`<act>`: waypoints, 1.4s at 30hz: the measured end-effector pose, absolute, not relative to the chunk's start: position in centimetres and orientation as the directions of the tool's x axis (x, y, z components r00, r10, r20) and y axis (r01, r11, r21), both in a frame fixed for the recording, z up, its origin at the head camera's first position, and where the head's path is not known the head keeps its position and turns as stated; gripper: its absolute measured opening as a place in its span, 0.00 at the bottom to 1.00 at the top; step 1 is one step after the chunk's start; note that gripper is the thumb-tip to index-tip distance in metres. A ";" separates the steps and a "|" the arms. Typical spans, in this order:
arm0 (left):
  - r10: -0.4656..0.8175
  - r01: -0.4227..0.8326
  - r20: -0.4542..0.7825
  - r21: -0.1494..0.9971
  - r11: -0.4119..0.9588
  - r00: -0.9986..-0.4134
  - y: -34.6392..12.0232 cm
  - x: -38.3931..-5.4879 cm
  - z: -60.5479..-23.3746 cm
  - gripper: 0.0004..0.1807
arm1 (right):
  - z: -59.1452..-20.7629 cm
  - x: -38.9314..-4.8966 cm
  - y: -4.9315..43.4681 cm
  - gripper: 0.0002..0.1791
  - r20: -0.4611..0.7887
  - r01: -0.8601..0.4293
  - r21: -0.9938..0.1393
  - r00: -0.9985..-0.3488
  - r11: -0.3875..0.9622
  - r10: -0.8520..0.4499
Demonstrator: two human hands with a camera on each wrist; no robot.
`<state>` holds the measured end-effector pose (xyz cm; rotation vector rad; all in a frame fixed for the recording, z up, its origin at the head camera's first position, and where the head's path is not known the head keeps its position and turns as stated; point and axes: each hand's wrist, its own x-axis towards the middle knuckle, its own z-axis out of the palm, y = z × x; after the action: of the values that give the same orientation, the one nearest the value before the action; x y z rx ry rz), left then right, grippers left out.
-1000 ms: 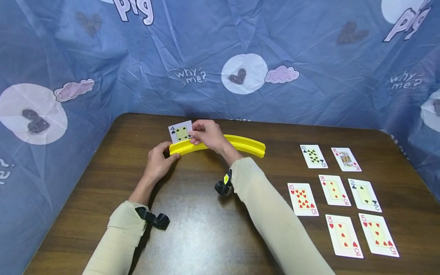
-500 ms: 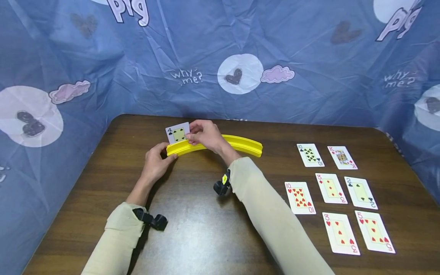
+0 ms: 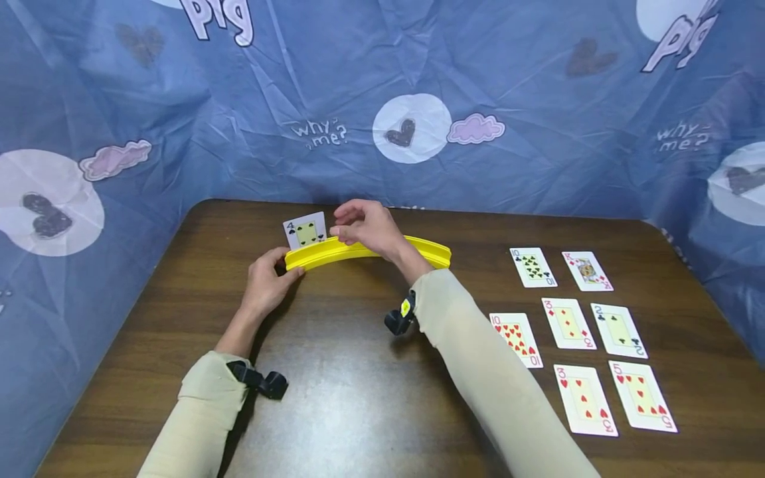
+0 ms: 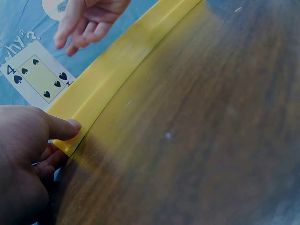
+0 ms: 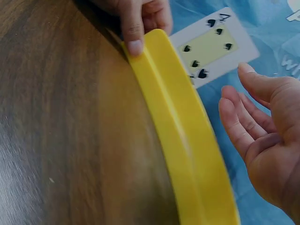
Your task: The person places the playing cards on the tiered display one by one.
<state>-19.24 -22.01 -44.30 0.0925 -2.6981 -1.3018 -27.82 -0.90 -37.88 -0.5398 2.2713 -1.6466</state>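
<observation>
A curved yellow card holder lies across the far part of the table. Upright in its left end stands the four of spades, its lower edge hidden by the holder. My left hand grips that left end, and the left wrist view shows the thumb on its front with fingers behind. Just right of the card and above the holder is my right hand. In the right wrist view its fingers are apart from the card, loosely bent and holding nothing.
Several face-up cards lie on the right of the brown table, among them the ten of clubs, king of diamonds and five of hearts. My right sleeve partly covers the ten of hearts. A blue printed cloth hangs behind.
My right hand has let go of the four of spades and moved a little right, its fingers spreading. The card stays in the holder. My left hand keeps its grip.
</observation>
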 end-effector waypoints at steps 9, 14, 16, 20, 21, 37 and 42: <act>-0.119 -0.008 0.086 0.778 0.628 -0.989 -21.8 -19.1 -44.0 0.20 | -36.2 -27.6 2.4 0.19 0.036 -0.152 -0.959 -0.903 0.239 -0.428; -0.118 -0.016 0.075 0.780 0.625 -0.990 -21.8 -19.2 -44.1 0.20 | -35.7 -27.5 4.4 0.19 0.034 -0.125 -0.971 -0.917 0.206 -0.398; -0.117 -0.010 0.082 0.778 0.628 -0.990 -21.9 -19.2 -44.2 0.20 | -35.4 -27.5 5.2 0.18 0.029 -0.110 -0.975 -0.924 0.193 -0.382; -0.120 -0.003 0.094 0.774 0.633 -0.988 -22.0 -19.3 -44.3 0.20 | -35.3 -27.3 6.8 0.18 0.029 -0.107 -0.974 -0.935 0.201 -0.354; -0.119 -0.004 0.092 0.774 0.634 -0.989 -21.9 -19.2 -44.3 0.20 | -35.3 -27.3 7.2 0.18 0.035 -0.113 -0.972 -0.936 0.205 -0.350; -0.116 -0.015 0.079 0.765 0.644 -0.990 -21.9 -18.9 -44.0 0.21 | -35.8 -26.2 14.6 0.19 0.093 -0.181 -0.915 -0.964 0.362 -0.248; -0.118 -0.011 0.087 0.759 0.651 -0.989 -21.7 -19.0 -44.1 0.21 | -35.7 -25.9 16.2 0.20 0.104 -0.192 -0.898 -0.967 0.396 -0.234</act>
<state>-19.02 -21.73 -44.09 0.1073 -2.7359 -1.2575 -25.94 16.16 -35.73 -0.3952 2.5921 -1.6585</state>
